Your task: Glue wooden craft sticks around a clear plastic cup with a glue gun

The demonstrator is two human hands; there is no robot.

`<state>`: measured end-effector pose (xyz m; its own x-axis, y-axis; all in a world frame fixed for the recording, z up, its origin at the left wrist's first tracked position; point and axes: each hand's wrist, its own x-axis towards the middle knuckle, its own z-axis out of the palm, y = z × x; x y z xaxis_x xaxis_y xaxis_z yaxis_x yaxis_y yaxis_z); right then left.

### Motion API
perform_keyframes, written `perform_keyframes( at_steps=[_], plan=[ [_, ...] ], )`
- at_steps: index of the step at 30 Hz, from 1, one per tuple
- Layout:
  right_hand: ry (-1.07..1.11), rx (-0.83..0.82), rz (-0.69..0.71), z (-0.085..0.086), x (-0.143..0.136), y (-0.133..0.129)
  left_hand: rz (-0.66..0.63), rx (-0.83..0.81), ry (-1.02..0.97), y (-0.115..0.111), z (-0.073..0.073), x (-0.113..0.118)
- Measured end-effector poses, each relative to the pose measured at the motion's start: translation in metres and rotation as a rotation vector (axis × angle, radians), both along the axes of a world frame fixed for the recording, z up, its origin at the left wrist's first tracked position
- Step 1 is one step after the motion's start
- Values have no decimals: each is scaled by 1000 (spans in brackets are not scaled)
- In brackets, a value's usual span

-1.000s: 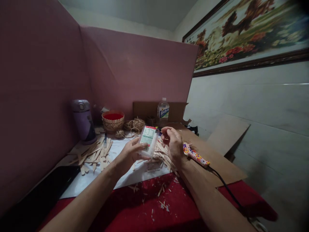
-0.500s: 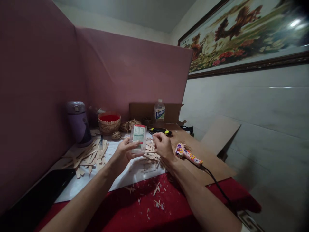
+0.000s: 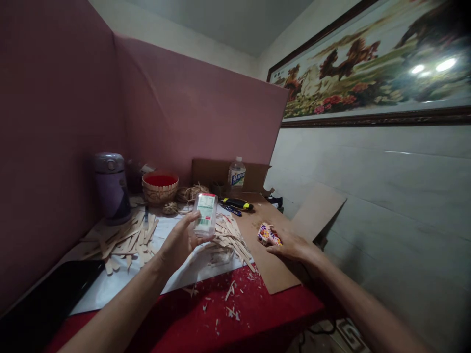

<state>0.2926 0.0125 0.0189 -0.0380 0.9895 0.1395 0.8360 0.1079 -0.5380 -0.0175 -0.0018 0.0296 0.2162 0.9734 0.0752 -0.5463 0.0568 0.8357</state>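
My left hand (image 3: 181, 240) grips a small clear plastic box (image 3: 205, 214) with a printed green, white and red label, thumb on its front. The box is tilted up above the white paper. On the cardboard at the right lies a flower-patterned hot glue gun (image 3: 265, 234), nozzle end pointing away. My right hand (image 3: 294, 245) is closed around its handle, thumb on the near side; the far fingers are partly hidden. Beside the box, loose wooden craft sticks (image 3: 230, 240) are heaped on the paper.
More craft sticks (image 3: 127, 240) lie at left, by a purple flask (image 3: 112, 191) and a red-lined basket (image 3: 160, 189). Twine (image 3: 191, 192), a plastic bottle (image 3: 236, 176) and a yellow-black tool (image 3: 238, 203) stand or lie behind. Wood scraps (image 3: 231, 291) litter the red cloth (image 3: 272, 314).
My right hand has left the spot beside the box, moved right and taken hold of the glue gun's handle. The left hand still holds the box. The view has shifted slightly.
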Motion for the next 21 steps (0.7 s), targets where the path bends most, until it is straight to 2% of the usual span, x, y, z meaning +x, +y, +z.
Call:
perform_keyframes(
  at_steps=[2,4,8,11,13,15,18,21],
  plan=[
    [26,-34,33,-6,5,1,-4,3,7,-1,-1,1],
    [89,-71,63,-5,9,4,-3,13,11,0,-2,2],
    [356,-161,37,10,17,5,8,13,2,2,-5,2],
    [589,-192,43,22,12,-7,11,-10,-21,1,-4,3],
    [850,-237,99,30,0,-20,1,-42,-39,-1,-2,3],
    [999,-258,177,37,-18,-35,-32,-88,-41,-3,1,4],
    [1016,-361,311,47,-49,-54,-7,-98,-40,-6,1,4],
    [897,-366,401,52,-75,-64,-4,-78,-32,-6,-1,3]
  ],
)
